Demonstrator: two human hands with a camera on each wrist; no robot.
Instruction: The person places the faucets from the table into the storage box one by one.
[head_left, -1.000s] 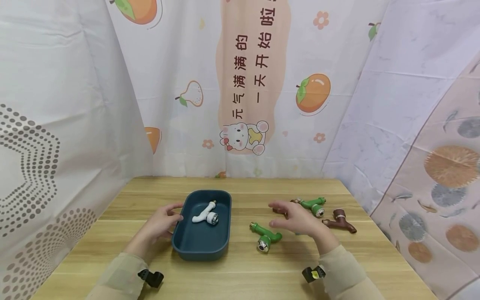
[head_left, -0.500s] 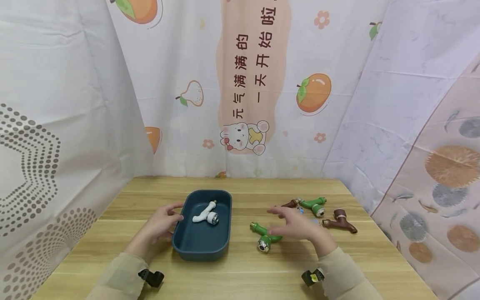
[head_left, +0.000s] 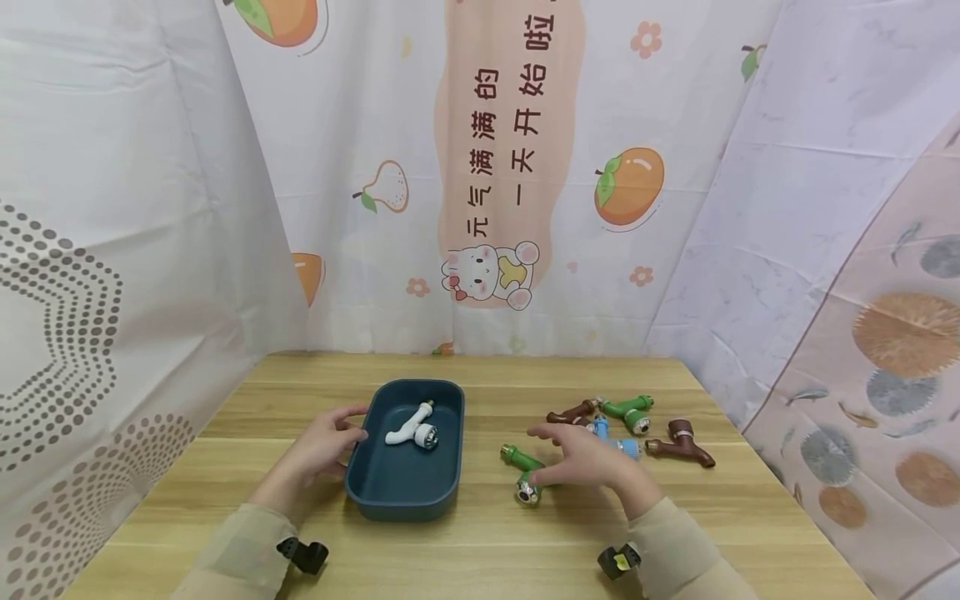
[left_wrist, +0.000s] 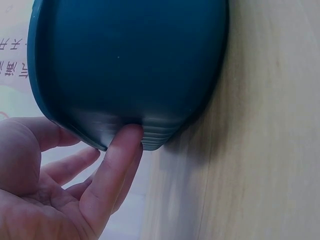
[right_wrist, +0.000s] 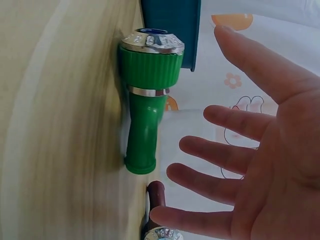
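Inside a dark blue rectangular tray point(head_left: 401, 504) lies a white faucet point(head_left: 408, 432). My left hand point(head_left: 324, 446) holds the tray's left wall, thumb at the rim; in the left wrist view a finger point(left_wrist: 120, 157) lies against the outer wall point(left_wrist: 135, 75). Just above and right of a green faucet point(head_left: 522, 467), my right hand point(head_left: 585, 462) spreads its fingers with nothing in them and partly hides it. In the right wrist view the green faucet point(right_wrist: 150, 75), with a chrome-rimmed knob, lies before the open palm point(right_wrist: 280, 165), apart from it.
Behind and right of my right hand lie a brown faucet point(head_left: 573, 412), another green faucet point(head_left: 628, 410), a light blue faucet point(head_left: 626, 447) and a second brown faucet point(head_left: 681, 446). Printed curtains point(head_left: 510, 325) enclose the wooden table point(head_left: 495, 383).
My right hand has moved left and slightly down, coming over the nearer green faucet and uncovering the brown and light blue ones behind. The left hand and tray stay put.
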